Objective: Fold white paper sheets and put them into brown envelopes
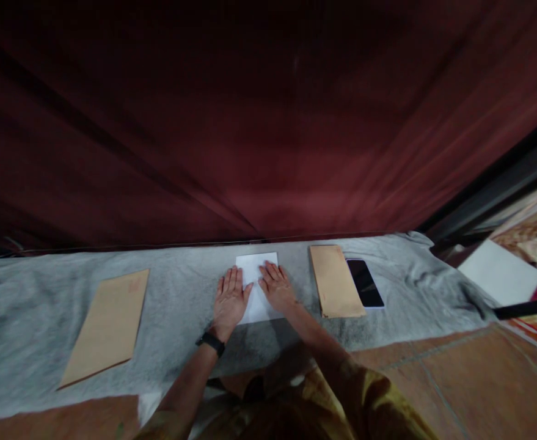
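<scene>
A white sheet of paper (255, 308) lies on the grey cloth in front of me, its long side running away from me. My left hand (230, 298) rests flat on its left edge, fingers stretched out and the thumb reaching over the paper. Flat against the right side of the sheet is my right hand (277, 288), with its fingers spread. Neither hand grips anything. Whether the paper is folded or a single layer, I cannot tell.
The grey cloth (181, 305) covers a long low surface. Brown envelopes lie at left (107, 324) and right (336, 281), the right ones apparently stacked. Beside them sits a phone (365, 283) with a dark screen. A dark red curtain (268, 153) hangs behind; tiled floor (470, 373) shows in front.
</scene>
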A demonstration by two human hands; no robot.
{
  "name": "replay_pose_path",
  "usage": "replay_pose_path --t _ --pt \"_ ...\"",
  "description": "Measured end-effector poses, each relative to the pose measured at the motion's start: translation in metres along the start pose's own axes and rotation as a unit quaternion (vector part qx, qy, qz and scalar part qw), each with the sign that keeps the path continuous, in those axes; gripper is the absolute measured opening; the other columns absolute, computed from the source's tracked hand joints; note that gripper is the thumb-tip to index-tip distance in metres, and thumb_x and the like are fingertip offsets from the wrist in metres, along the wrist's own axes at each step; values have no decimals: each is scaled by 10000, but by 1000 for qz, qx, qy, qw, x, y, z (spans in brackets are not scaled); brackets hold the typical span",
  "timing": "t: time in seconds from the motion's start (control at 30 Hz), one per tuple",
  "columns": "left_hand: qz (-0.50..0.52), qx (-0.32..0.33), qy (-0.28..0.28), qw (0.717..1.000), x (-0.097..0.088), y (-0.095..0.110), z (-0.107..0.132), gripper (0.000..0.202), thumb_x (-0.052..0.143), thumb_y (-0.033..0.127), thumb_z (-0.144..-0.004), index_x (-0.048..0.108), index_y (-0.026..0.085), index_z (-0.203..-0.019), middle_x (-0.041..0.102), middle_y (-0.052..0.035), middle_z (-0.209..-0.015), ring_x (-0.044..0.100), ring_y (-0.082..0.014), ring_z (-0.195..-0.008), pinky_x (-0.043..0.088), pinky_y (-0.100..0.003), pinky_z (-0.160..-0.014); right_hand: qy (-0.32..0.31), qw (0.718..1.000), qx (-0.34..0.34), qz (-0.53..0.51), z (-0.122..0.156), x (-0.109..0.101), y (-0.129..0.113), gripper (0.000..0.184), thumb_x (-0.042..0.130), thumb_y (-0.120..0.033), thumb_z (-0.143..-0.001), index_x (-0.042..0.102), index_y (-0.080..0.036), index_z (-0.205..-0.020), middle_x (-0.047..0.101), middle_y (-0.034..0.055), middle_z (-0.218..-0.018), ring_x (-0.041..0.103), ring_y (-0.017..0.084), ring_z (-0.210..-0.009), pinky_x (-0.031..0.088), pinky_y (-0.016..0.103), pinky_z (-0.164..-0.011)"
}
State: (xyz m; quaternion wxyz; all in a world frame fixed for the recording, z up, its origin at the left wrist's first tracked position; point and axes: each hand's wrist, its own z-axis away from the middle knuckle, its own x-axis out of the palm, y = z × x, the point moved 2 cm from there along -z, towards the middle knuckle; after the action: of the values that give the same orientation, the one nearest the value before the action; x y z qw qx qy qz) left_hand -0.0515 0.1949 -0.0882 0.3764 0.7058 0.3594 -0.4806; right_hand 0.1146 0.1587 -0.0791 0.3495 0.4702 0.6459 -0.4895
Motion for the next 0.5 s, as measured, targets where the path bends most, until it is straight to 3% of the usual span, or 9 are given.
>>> replay_pose_path --t 0.2,0.37,0.5 --pt "-4 4 13 1000 1 -1 2 697 240 511 -1043 388 63 -1557 432 -197 -1585 323 -312 -1526 272 -527 -1240 -5 998 52 42 -13 6 21 514 390 -377 -1074 463 -148 -1528 408 143 -1606 410 279 -1476 264 497 -1235" --pt "-3 10 6 1000 -4 -1 1 686 254 501 -1044 415 58 -1541 421 -200 -1591 329 -321 -1523 277 -538 -1235 -3 997 59 44 -16 8 22 541 389 -373 -1066 413 -149 -1558 385 145 -1618 387 288 -1487 235 527 -1238" --pt "-9 27 -7 1000 -8 3 6 610 293 469 -1045 453 143 -1535 420 -135 -1606 306 -322 -1532 261 -554 -1240 8 997 59 47 -15 9 22 545 386 -384 -1066 411 -156 -1560 397 142 -1614 385 293 -1487 242 525 -1234"
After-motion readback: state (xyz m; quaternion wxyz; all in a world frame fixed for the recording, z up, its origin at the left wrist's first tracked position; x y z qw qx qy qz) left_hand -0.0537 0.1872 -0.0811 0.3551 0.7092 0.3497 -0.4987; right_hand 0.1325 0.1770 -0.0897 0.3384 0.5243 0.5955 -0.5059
